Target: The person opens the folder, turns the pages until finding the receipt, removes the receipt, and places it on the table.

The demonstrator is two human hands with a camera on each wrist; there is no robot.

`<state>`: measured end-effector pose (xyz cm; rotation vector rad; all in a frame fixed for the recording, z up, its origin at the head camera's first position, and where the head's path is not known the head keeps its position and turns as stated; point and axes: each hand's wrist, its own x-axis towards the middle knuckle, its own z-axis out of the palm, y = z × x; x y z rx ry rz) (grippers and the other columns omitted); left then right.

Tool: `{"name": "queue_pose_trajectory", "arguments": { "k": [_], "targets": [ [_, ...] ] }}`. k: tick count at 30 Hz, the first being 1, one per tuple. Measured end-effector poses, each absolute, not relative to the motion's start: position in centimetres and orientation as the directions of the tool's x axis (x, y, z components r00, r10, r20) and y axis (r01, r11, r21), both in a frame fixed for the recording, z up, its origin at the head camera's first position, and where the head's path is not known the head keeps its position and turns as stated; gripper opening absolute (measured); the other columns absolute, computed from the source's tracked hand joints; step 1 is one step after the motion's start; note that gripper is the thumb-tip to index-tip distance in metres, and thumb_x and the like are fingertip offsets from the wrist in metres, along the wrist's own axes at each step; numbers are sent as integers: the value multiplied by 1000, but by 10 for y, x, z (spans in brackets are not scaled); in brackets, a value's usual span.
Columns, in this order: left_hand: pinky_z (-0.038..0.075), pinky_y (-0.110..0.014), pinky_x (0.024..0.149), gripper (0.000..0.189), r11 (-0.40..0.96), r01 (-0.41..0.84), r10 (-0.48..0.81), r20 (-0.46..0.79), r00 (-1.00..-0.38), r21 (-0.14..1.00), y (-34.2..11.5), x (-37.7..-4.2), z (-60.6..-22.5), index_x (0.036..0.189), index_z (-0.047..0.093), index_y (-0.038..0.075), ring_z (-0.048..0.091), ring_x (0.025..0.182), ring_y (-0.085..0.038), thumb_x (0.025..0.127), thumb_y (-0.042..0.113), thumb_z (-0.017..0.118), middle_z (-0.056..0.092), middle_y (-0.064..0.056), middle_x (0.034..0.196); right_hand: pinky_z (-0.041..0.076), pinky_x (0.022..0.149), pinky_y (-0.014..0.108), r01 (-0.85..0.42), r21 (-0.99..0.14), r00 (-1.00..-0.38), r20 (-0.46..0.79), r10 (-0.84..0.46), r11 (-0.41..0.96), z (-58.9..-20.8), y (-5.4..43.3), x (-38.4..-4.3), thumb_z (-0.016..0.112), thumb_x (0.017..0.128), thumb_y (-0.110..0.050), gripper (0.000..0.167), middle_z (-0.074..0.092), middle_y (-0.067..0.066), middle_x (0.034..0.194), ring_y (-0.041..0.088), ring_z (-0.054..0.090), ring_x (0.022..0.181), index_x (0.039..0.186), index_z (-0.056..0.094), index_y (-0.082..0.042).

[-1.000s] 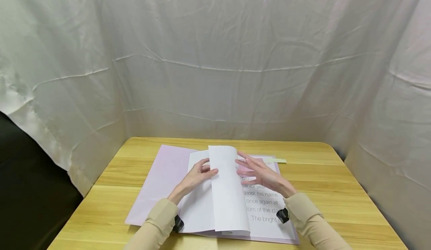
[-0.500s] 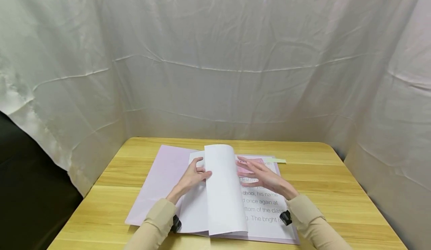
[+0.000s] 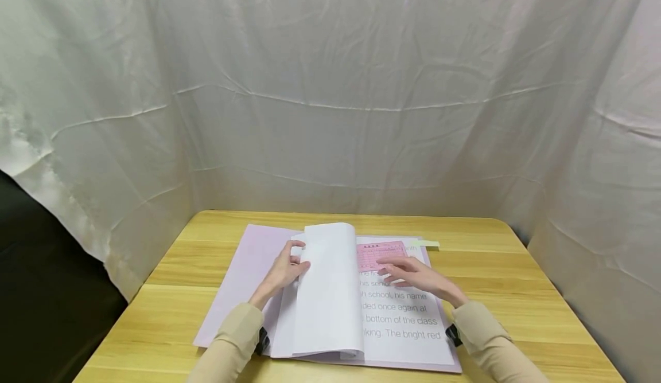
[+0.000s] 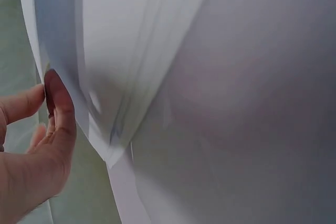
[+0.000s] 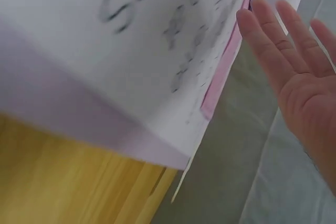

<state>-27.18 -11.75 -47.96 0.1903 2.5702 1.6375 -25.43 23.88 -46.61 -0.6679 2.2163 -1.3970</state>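
Observation:
A large book with a lilac cover (image 3: pixel 234 280) lies spread on the table. My left hand (image 3: pixel 280 267) pinches the edge of a white page (image 3: pixel 330 291) between thumb and fingers; that page curls over toward the left. In the left wrist view, the left hand (image 4: pixel 50 135) has the page edge between thumb and fingertips. Over the printed right page (image 3: pixel 400 320), my right hand (image 3: pixel 420 274) hovers with its fingers extended, holding nothing. A pink slip with writing (image 3: pixel 379 252) lies at the top of that page, beside the right fingertips. The right wrist view shows the right hand (image 5: pixel 299 61) spread.
A pale green tab (image 3: pixel 426 244) sticks out past the book's upper right edge. The wooden table (image 3: pixel 521 303) extends on both sides of the book. Grey-white curtains (image 3: pixel 351 142) hang behind and beside it.
My left hand has drawn the page leftward, and more printed text now shows. The right hand has moved away from the page to the right, and the pink slip is now largely uncovered.

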Motion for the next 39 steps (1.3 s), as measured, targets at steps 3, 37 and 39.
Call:
{"name": "queue_pose_trajectory", "arguments": {
  "k": [3,37,39],
  "targets": [
    [36,-22,52,35,445,91,160,21,-987,891,-121,-272,-481,127,54,5,42,60,-12,93,6,64,47,-1,73,52,106,54,-181,-894,-796,-112,-595,410,-469,243,-255,45,108,-25,51,57,31,139,43,61,123,149,42,5],
    [44,-28,62,25,715,181,197,53,-979,676,-135,-273,-501,105,69,-4,49,72,-18,83,-8,57,59,-13,88,56,101,45,-117,-896,-817,-159,-555,429,-486,270,-263,53,104,-17,51,61,32,133,40,63,121,144,42,13],
    [47,-34,69,26,719,177,192,52,-980,672,-136,-273,-501,106,68,-3,51,82,-22,82,-7,59,59,-17,96,58,99,42,-117,-895,-830,-150,-537,431,-486,271,-266,55,103,-17,51,62,31,130,37,65,116,144,43,12]
  ]
}}
